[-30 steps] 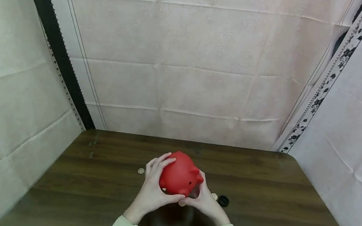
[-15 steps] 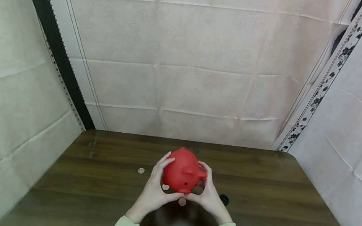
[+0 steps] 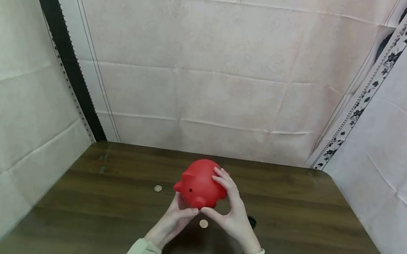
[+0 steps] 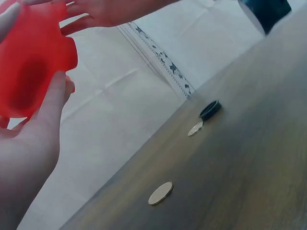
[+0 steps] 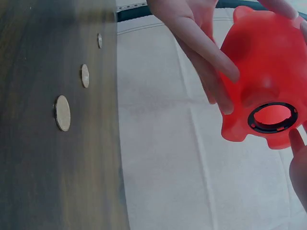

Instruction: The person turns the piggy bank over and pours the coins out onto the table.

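Note:
Between my two hands is a red piggy bank, raised over the wooden table, snout toward me and a little left. My left hand holds it from below at the left, thumb near the snout and most fingers hidden behind it. The right hand grips the right side, fingers spread up over the body and thumb under the snout. In the right wrist view, a round hole with a black rim gapes in the belly. One coin lies on the table below the bank, another coin to its left.
A black round cap lies behind the right wrist, with a coin against it in the left wrist view. Several coins, one of them large in the right wrist view, dot the table. Pale cloth walls enclose the back and sides.
The piggy bank has turned, its snout and ear swinging from right to left. My left hand has slid lower beneath it, while my right fingers have come up over its right side.

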`<action>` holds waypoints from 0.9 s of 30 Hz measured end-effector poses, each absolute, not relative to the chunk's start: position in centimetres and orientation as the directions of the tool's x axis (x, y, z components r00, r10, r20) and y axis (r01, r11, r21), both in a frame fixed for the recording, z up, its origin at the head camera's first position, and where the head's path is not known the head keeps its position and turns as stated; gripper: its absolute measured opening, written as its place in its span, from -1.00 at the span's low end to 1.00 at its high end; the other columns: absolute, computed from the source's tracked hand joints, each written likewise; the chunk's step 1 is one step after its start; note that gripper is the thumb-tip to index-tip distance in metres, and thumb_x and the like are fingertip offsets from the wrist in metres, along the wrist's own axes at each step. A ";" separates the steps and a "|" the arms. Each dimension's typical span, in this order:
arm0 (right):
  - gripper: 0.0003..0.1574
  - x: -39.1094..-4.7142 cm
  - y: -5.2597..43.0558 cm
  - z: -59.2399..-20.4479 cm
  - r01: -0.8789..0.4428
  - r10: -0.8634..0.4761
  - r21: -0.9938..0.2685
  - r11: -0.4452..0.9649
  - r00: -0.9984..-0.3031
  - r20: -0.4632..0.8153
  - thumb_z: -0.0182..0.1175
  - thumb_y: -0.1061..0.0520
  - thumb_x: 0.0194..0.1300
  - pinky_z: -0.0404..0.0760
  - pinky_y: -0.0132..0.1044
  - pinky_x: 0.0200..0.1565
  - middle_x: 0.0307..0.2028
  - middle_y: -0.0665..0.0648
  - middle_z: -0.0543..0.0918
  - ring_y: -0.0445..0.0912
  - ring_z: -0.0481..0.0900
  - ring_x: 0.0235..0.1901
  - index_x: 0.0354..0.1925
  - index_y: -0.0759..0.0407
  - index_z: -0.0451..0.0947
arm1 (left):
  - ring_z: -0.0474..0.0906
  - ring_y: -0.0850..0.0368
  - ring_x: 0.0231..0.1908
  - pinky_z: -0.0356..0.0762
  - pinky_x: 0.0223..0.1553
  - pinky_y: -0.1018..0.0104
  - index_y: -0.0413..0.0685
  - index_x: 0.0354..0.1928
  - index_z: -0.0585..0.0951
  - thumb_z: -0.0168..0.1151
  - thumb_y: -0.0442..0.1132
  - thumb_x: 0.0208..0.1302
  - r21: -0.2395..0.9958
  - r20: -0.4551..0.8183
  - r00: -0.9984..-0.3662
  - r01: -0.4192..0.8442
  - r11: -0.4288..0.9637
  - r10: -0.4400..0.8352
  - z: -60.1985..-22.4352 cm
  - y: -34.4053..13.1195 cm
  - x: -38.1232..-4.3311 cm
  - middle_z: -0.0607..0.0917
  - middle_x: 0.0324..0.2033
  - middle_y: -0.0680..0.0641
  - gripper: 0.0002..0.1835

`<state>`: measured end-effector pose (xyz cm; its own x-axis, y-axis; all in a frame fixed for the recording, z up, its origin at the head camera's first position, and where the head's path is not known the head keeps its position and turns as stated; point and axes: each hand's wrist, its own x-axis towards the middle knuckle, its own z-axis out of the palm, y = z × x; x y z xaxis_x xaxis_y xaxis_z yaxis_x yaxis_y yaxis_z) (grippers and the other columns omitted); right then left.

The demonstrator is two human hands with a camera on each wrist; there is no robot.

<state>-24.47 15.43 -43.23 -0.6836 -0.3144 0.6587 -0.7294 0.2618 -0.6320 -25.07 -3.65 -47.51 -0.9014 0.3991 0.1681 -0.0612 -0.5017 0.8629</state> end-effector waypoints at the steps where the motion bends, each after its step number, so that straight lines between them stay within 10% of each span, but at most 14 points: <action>1: -0.03 -24.4 15.3 -43.1 -0.733 -0.315 -0.624 0.272 -0.680 0.662 0.48 0.20 0.02 0.49 -0.20 0.26 0.44 0.10 0.25 -0.09 0.07 0.48 0.34 0.04 0.26 | 0.31 0.10 0.27 0.46 0.24 0.29 0.23 0.39 -0.05 0.18 -0.43 0.21 0.848 0.171 -0.895 -0.079 -0.524 0.411 -47.5 -3.7 -25.0 0.28 0.28 0.02 -0.15; 19: -0.15 -25.6 15.4 -44.9 -0.457 -0.319 -0.847 0.271 -0.873 0.369 0.37 0.09 0.18 0.53 0.07 0.20 0.27 0.08 0.35 0.06 0.45 0.22 0.35 -0.03 0.20 | 0.14 0.01 0.35 0.43 0.25 0.22 0.26 0.44 0.03 0.14 -0.42 0.20 0.837 0.156 -0.971 0.034 -0.547 0.179 -47.2 -5.6 -26.1 0.20 0.38 0.06 -0.16; 27: -0.07 -26.5 15.7 -47.2 -0.244 -0.442 -0.936 0.255 -0.890 0.112 0.31 0.02 0.25 0.60 -0.04 0.13 0.24 0.31 0.45 0.15 0.58 0.13 0.42 0.10 0.05 | 0.25 -0.07 0.28 0.57 0.09 0.08 0.31 0.37 0.23 0.51 -0.26 -0.05 0.982 0.172 -0.982 0.164 -0.097 0.073 -46.3 -5.3 -26.0 0.31 0.32 0.04 -0.06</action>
